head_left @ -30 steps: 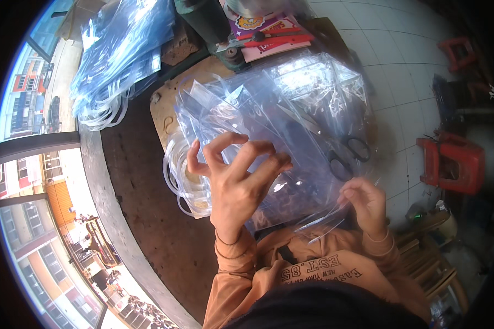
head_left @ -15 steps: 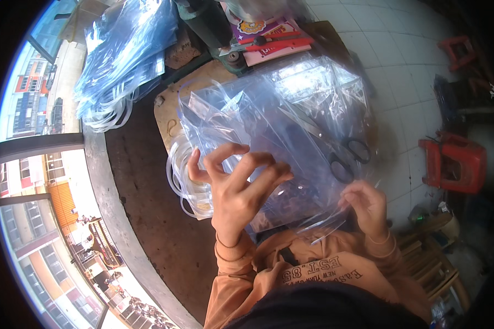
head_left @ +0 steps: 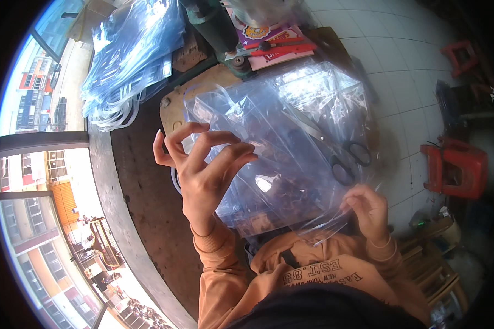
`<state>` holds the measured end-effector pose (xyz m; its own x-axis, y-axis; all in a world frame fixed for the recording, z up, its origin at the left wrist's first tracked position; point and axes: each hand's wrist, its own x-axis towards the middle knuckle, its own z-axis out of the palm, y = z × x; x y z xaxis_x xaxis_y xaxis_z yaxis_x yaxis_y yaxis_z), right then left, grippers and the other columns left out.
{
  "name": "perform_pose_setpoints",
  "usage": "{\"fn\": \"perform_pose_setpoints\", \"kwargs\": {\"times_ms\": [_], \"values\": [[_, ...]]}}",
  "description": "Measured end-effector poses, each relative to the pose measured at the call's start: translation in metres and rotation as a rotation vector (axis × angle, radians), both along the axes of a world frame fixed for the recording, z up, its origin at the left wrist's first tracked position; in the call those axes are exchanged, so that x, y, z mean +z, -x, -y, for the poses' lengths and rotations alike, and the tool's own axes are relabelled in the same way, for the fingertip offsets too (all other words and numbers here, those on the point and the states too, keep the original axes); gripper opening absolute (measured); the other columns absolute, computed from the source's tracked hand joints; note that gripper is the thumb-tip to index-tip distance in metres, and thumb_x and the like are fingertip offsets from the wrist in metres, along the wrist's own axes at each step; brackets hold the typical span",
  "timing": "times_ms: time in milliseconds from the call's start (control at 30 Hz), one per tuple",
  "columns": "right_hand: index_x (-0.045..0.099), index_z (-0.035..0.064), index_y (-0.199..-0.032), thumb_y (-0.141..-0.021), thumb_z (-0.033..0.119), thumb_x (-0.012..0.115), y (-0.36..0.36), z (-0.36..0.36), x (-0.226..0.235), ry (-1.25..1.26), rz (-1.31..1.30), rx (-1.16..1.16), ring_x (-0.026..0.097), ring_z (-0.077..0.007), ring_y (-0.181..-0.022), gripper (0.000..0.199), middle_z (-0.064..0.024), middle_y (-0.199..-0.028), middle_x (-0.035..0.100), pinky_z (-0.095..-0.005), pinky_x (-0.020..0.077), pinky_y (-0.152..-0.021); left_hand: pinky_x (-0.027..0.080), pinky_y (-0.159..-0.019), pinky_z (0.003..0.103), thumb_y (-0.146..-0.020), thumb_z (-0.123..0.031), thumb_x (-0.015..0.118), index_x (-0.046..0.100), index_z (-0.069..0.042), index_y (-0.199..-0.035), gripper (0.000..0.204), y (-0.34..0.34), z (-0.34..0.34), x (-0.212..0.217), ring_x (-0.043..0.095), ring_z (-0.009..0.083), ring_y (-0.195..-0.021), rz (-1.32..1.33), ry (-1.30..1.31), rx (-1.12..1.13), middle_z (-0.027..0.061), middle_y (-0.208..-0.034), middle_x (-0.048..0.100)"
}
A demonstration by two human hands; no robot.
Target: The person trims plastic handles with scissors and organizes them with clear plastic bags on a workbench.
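My left hand (head_left: 203, 175) is raised over the left edge of the work board (head_left: 167, 109), its fingers bent and spread apart with nothing in them. Beneath it lies a pile of clear plastic sheets or bags (head_left: 269, 164), creased and shiny. At the near right corner of the pile, my right hand (head_left: 369, 211) pinches thin clear plastic strips (head_left: 326, 230), which trail to the left over my lap. Scissors with black handles (head_left: 344, 169) rest on the plastic, just beyond my right hand, their blades pointing away to the left.
A stack of bluish clear plastic bags with looped tubing handles (head_left: 132, 55) lies at the far left. Behind the board stand a green metal machine part (head_left: 211, 24) and red-handled pliers or cutters (head_left: 282, 46) on printed packets. Red plastic stools (head_left: 455, 167) stand on the tiled floor.
My left hand has moved left and slightly away from me, fingers still spread, now covering the coiled clear tubing at the board's left side. The right hand stays almost in place.
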<state>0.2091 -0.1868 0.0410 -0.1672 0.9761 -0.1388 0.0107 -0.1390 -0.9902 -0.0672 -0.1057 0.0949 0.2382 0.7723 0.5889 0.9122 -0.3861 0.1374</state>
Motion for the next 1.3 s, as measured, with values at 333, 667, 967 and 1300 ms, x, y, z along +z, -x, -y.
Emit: {"fn": "perform_pose_setpoints", "kwargs": {"times_ms": [333,667,967,1300], "values": [[0.057,-0.0036,-0.087,-0.09,0.006,0.053,0.002,-0.001,0.003,-0.022,0.04,0.032,0.06,-0.0096,-0.067,0.01,-0.0071,-0.076,0.06,-0.0204,0.0486,-0.058,0.021,-0.097,0.04,-0.056,-0.025,0.074,0.068,-0.026,-0.07,0.014,0.019,-0.005,0.004,0.049,0.0141,-0.092,-0.016,-0.062,0.087,-0.013,-0.079,0.06],[0.057,-0.0009,-0.085,-0.081,0.003,0.062,0.009,-0.01,0.004,-0.297,0.327,0.059,0.058,-0.0135,-0.063,0.008,-0.0076,-0.074,0.059,-0.0232,0.0457,-0.055,0.021,-0.094,0.042,-0.056,-0.028,0.077,0.066,-0.021,-0.069,0.019,0.018,-0.004,0.001,0.048,0.0162,-0.09,0.084,0.032,0.008,-0.0065,-0.078,0.054],[0.056,0.0008,-0.082,-0.073,0.002,0.067,0.07,-0.059,0.038,-0.763,0.615,0.1,0.052,-0.0214,-0.06,0.014,-0.0063,-0.069,0.054,-0.0301,0.0433,-0.052,0.027,-0.09,0.039,-0.059,-0.035,0.076,0.064,-0.015,-0.075,0.028,0.017,-0.01,-0.01,0.045,0.0217,-0.1,0.154,0.023,-0.033,0.0019,-0.097,0.053],[0.059,-0.0022,-0.083,-0.085,0.008,0.059,0.047,-0.059,0.044,-0.182,-0.077,0.068,0.054,-0.0085,-0.054,0.01,-0.0052,-0.065,0.059,-0.0201,0.0379,-0.046,0.031,-0.099,0.042,-0.093,-0.047,0.039,0.022,-0.002,-0.138,0.066,0.056,-0.009,-0.057,0.038,0.0329,-0.124,0.765,0.328,0.089,0.0225,-0.135,0.036]]}}
